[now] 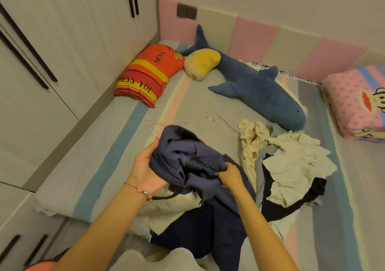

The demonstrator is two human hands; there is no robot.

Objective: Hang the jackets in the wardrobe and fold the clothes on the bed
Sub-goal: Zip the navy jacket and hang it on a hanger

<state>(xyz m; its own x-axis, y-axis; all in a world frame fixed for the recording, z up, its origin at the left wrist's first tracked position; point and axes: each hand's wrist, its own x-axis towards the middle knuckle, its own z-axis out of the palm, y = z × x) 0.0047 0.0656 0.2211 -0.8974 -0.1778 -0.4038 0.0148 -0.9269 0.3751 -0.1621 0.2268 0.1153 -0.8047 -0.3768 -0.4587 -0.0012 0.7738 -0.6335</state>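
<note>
The task looks to be in its early part: nothing on the bed appears folded, and no jacket appears to be on a hanger. The person holds a bunched blue garment above the near middle of the bed. The left hand cups its left side with the fingers curled in behind the cloth, and the right hand pinches a fold at its near right edge. Whether this piece is a jacket or something to fold cannot be told from its crumpled shape. Under it lie a dark navy garment and a cream cloth, both loose. To the right sits a jumbled pile of clothes in cream, pale blue and black, all unfolded. A few pink wire hangers lie bare on the bed just beyond the blue garment. The wardrobe runs along the left side with its doors closed, so what hangs inside cannot be seen; the drawers at the near left are also closed. At the far side rest a plush shark, a red pillow and a pink pillow.
</note>
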